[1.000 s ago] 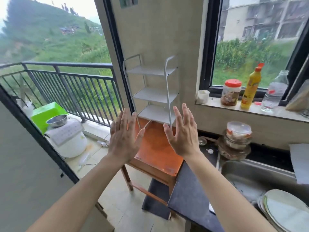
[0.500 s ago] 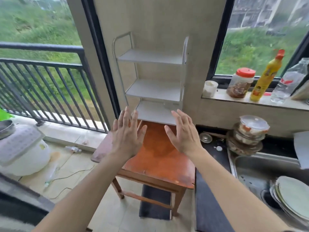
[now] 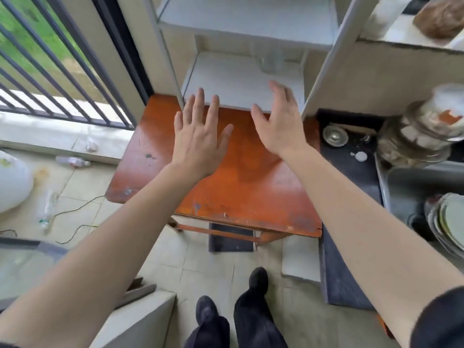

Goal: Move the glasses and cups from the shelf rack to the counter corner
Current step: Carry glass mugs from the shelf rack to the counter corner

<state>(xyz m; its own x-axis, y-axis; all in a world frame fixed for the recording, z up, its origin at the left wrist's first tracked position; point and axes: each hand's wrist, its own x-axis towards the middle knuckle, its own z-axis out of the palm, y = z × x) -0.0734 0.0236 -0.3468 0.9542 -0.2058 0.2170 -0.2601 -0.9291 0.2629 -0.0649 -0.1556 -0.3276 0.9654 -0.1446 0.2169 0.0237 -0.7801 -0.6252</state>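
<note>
A white shelf rack (image 3: 319, 79) stands at the back of an orange wooden table (image 3: 241, 187). A blurred clear glass (image 3: 271, 62) sits at the rear of its lowest shelf. My left hand (image 3: 198, 136) hovers flat, fingers spread, over the table at the shelf's front left corner. My right hand (image 3: 278, 121) hovers at the shelf's front right, fingers loosely bent, holding nothing. Both hands are short of the glass. The dark counter (image 3: 351, 177) lies to the right of the table.
On the counter sit a small glass lid (image 3: 335, 135), a white cap (image 3: 361, 156) and stacked lidded containers (image 3: 424, 129). A steel sink (image 3: 411, 187) holds plates (image 3: 449, 222). A balcony railing (image 3: 57, 79) is at the left. Bottles and a cable litter the floor (image 3: 62, 197).
The view has tilted down and moved closer to the rack. Both hands have reached forward to the lowest shelf's front edge, and my feet have come into view.
</note>
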